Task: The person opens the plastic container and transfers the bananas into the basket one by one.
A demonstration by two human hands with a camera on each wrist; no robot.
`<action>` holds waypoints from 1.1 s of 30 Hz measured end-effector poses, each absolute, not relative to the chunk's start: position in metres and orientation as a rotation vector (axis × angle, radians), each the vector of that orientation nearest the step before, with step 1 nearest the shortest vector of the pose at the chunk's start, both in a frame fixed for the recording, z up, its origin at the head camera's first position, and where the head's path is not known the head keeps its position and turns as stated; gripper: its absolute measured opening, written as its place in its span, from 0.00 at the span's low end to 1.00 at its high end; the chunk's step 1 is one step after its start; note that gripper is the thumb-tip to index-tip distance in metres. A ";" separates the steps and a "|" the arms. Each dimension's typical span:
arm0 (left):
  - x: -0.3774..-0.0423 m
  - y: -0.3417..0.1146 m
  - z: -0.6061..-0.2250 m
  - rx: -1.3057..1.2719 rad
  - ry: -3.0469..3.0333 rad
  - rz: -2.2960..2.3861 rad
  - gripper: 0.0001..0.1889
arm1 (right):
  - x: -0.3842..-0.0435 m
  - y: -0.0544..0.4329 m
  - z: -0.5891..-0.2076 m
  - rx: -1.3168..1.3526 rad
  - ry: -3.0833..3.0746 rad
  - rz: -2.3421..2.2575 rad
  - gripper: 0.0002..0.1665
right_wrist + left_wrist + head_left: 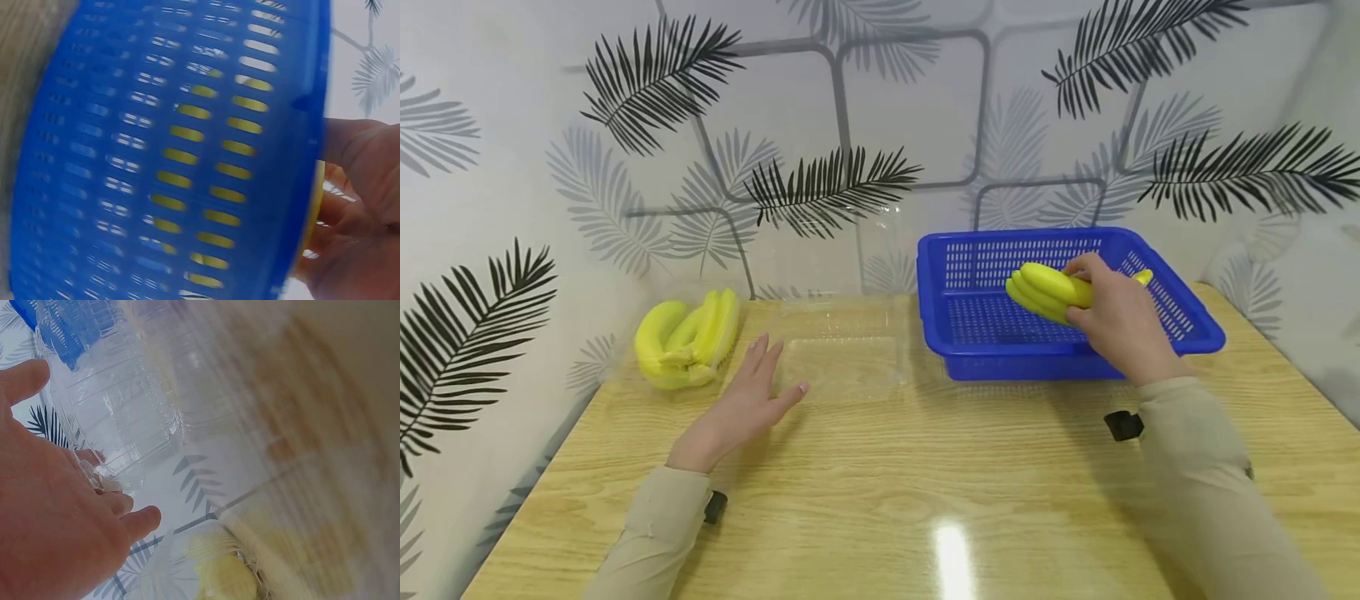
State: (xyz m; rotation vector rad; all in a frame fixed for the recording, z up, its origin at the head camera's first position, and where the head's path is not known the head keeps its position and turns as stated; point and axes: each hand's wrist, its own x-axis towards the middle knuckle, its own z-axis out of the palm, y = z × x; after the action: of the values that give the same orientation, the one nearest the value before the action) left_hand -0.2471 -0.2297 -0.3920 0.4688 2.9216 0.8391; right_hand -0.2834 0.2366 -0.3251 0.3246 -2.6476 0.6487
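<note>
My right hand (1123, 321) grips a bunch of yellow toy-like bananas (1045, 292) over the blue plastic basket (1022, 367). In the right wrist view, yellow shows through the slots of the basket wall (300, 206), with the hand at the rim. A clear plastic box (838, 392) with its lid raised at the back stands left of the basket. My left hand (741, 417) is spread at that box's left side, fingers extended; whether they touch it I cannot tell. Farther left, another clear container holds more bananas (688, 337).
The wooden table (865, 500) carries everything, its far edge meeting a leaf-patterned wall covering (910, 108). The basket stands near the back right. Clear plastic and its reflections make the box edges hard to see.
</note>
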 end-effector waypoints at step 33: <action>-0.248 -0.228 -0.391 0.432 2.915 0.825 0.46 | -0.310 0.229 -0.340 0.414 -2.853 0.632 0.25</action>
State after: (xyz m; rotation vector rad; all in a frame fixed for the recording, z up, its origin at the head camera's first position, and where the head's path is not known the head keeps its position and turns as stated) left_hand -0.2475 -0.2282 -0.3912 0.4316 2.9150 0.8246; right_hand -0.3099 0.2294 -0.3396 0.4144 -2.8531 0.6319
